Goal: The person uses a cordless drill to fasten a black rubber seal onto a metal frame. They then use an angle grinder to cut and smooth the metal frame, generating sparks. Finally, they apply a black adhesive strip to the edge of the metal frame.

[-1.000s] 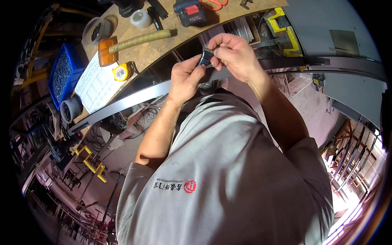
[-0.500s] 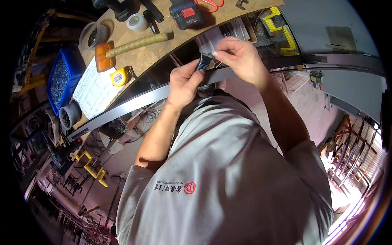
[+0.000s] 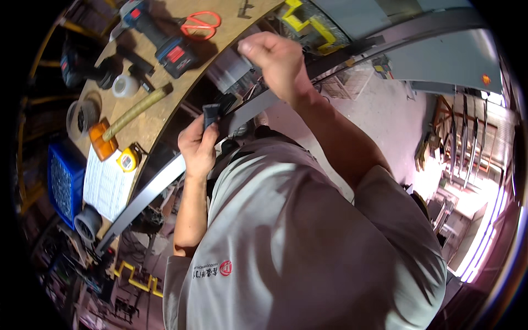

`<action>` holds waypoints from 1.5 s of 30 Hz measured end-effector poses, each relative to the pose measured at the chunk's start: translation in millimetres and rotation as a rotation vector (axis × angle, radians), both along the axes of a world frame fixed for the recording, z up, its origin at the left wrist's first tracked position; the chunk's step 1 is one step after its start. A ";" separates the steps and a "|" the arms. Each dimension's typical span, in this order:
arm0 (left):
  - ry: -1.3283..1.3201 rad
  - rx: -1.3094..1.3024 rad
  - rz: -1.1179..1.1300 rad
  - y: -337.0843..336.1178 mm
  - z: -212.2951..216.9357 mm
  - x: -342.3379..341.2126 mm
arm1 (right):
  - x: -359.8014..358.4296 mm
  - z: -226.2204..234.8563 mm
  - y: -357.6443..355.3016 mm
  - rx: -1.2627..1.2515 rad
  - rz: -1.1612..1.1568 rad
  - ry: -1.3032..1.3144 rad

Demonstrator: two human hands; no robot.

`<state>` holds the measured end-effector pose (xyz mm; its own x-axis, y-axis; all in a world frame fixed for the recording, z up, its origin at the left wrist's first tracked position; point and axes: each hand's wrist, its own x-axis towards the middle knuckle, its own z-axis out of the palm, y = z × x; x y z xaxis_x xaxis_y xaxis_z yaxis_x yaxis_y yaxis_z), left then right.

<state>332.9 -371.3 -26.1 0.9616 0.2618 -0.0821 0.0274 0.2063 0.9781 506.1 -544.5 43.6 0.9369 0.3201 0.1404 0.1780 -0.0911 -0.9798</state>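
My left hand (image 3: 197,144) grips a small dark plastic piece (image 3: 210,113) between thumb and fingers, just above the long grey metal profile (image 3: 159,186). The piece points up out of the fist, away from me. Farther out and to the right, my right hand (image 3: 279,61) is raised near the bench edge, apart from the piece. Its thumb and fingertips are pressed together; whether anything small sits between them is hidden.
On the wooden bench (image 3: 157,91) lie an orange-headed mallet (image 3: 103,140), a yellow tape measure (image 3: 128,159), red-handled scissors (image 3: 201,25), a cordless power tool (image 3: 159,41) and a white roll (image 3: 125,86). A blue bin (image 3: 65,184) of screws stands left of a paper sheet (image 3: 107,184).
My right hand has come away from the dark piece, outward from my left hand. The left hand keeps its hold. The whole view has turned, shifting the bench leftward.
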 end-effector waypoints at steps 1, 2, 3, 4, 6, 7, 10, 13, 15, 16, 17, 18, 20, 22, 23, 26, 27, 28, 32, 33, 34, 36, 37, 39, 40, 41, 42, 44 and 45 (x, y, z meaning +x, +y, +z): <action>0.026 0.085 -0.014 3.3 -1.1 -1.6 | -4.5 7.2 -7.2 -0.291 -0.009 -0.260; 0.003 0.047 -0.005 -0.8 1.6 2.4 | -15.1 3.0 -16.3 -0.403 0.076 -0.555; -0.014 0.014 0.017 -4.1 4.2 4.1 | -31.6 3.1 -25.9 -0.559 0.200 -0.654; 0.011 -0.050 0.025 -6.0 3.7 4.6 | -54.0 -3.6 -34.3 -0.659 0.272 -0.678; 0.025 -0.037 0.027 -8.3 7.1 6.4 | -69.6 -25.5 -59.1 -0.857 0.366 -0.702; 0.019 -0.047 0.028 -8.5 5.5 5.7 | -69.1 -33.9 -81.4 -0.951 0.391 -0.700; -0.006 0.018 -0.002 -6.3 -0.3 5.3 | -50.6 -82.2 -163.7 -1.345 -0.082 -0.460; -0.027 0.058 0.001 -10.3 -3.9 3.1 | -21.8 -66.9 -185.6 -1.298 -0.457 -0.326; -0.050 0.090 -0.003 -15.4 -4.9 4.7 | -29.7 -68.1 -161.9 -1.296 -0.274 -0.331; -0.034 0.164 0.004 -15.3 -4.2 4.8 | -42.0 -63.6 -148.0 -1.226 -0.185 -0.361; -0.038 0.142 0.017 -15.6 -1.6 5.7 | -37.7 -58.3 -161.5 -0.919 0.182 -0.469; -0.041 0.130 0.042 -16.8 0.4 5.2 | -30.7 -50.9 -167.1 -0.882 0.226 -0.650; -0.033 0.182 0.083 -22.1 5.2 8.7 | -18.6 -44.0 -174.0 -0.891 0.001 -0.655; -0.009 0.266 0.075 -20.7 2.5 5.6 | -12.1 -50.6 -187.0 -0.987 -0.199 -0.499; -0.011 0.315 0.090 -18.9 -2.7 4.0 | -12.1 -58.7 -198.0 -0.887 -0.029 -0.597; -0.045 0.221 0.138 -24.5 1.9 7.7 | 3.1 -55.3 -220.1 -0.881 0.012 -0.668; -0.055 0.220 0.160 -26.7 4.5 11.5 | 9.0 -60.2 -225.8 -0.919 0.028 -0.646; 0.003 0.283 0.235 -30.9 8.6 14.1 | 10.5 -61.5 -231.5 -0.957 0.044 -0.622; -0.003 0.413 0.443 -125.2 48.5 67.4 | 18.4 -53.9 -248.7 -0.923 0.208 -0.597; 0.016 0.388 0.467 -153.6 49.0 87.3 | 22.8 -56.7 -254.3 -0.927 0.235 -0.638; -0.008 0.362 0.415 -179.4 52.0 106.4 | 26.5 -59.9 -258.5 -0.924 0.256 -0.667; 0.043 0.459 0.334 -217.0 47.0 143.1 | 31.8 -58.1 -265.8 -0.848 0.292 -0.635; 0.062 0.398 0.345 -233.3 43.3 159.0 | 32.3 -57.0 -270.5 -0.816 0.314 -0.617; 0.004 0.282 0.401 -234.2 11.8 173.7 | 35.3 -60.9 -284.9 -0.708 0.326 -0.592; 0.011 0.310 0.406 -227.9 7.9 167.8 | 37.7 -62.5 -296.6 -0.690 0.338 -0.597; 0.019 0.330 0.405 -225.9 8.4 165.9 | 40.9 -66.2 -309.8 -0.681 0.348 -0.600; 0.014 0.281 0.411 -225.2 8.2 164.1 | 43.8 -69.0 -318.8 -0.662 0.312 -0.616; 0.005 0.254 0.416 -223.7 6.5 163.8 | 52.0 -69.7 -330.4 -0.665 0.282 -0.633; -0.019 0.241 0.422 -223.7 4.4 165.3 | 54.5 -68.9 -333.5 -0.666 0.272 -0.632</action>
